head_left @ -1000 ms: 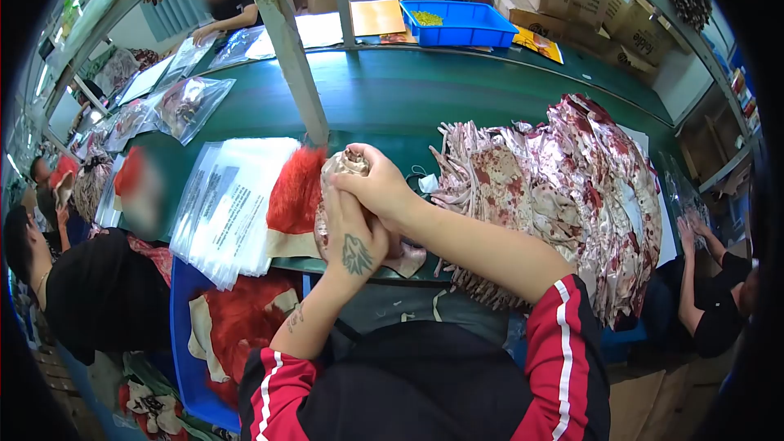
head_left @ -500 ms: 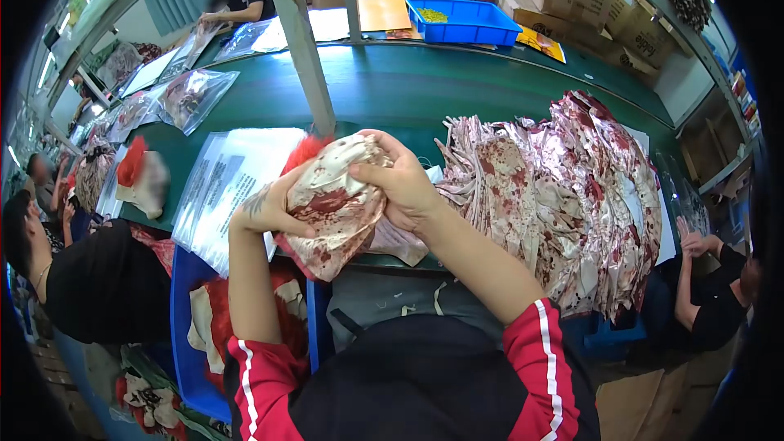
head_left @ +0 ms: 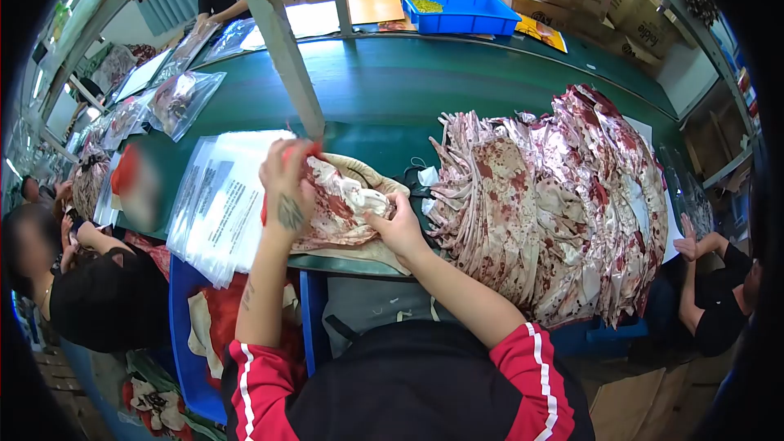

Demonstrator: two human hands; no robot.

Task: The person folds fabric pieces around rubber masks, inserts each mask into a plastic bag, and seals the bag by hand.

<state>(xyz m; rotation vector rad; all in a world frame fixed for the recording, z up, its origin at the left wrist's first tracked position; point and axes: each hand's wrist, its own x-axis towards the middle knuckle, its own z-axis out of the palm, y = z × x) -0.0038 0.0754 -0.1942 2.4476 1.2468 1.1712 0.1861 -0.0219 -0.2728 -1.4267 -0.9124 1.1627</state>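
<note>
Cloth [head_left: 336,211] with red stains is, in the head view, near the front edge of the green table [head_left: 384,90], between plastic bags [head_left: 214,200] and a big pile [head_left: 563,212]. The right hand [head_left: 402,230] pinches its right side; the left hand [head_left: 286,188] has half-bent fingers at its left, gripping or not I cannot tell.
</note>
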